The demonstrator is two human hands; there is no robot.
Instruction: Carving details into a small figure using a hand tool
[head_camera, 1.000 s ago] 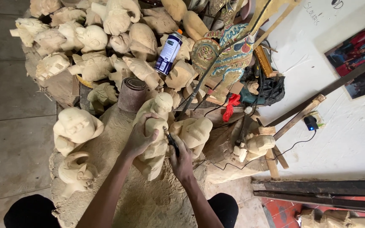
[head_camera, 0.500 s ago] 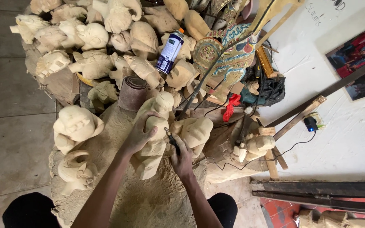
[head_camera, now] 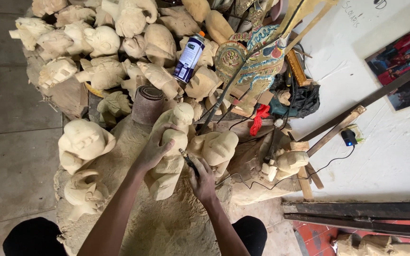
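On the sawdust-covered counter (head_camera: pixel 119 199), the pale wooden figure (head_camera: pixel 169 151) stands upright, looks solid, stiff, fairly heavy. Left hand (head_camera: pixel 153 150) wraps its middle, probably the safest grip; right hand (head_camera: pixel 201 178) pinches a thin carving tool (head_camera: pixel 188 161) against it.

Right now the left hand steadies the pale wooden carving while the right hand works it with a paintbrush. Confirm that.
Not quite. In the head view the left hand does steady the pale wooden carving, but the right hand holds a slim dark carving tool, not a paintbrush.
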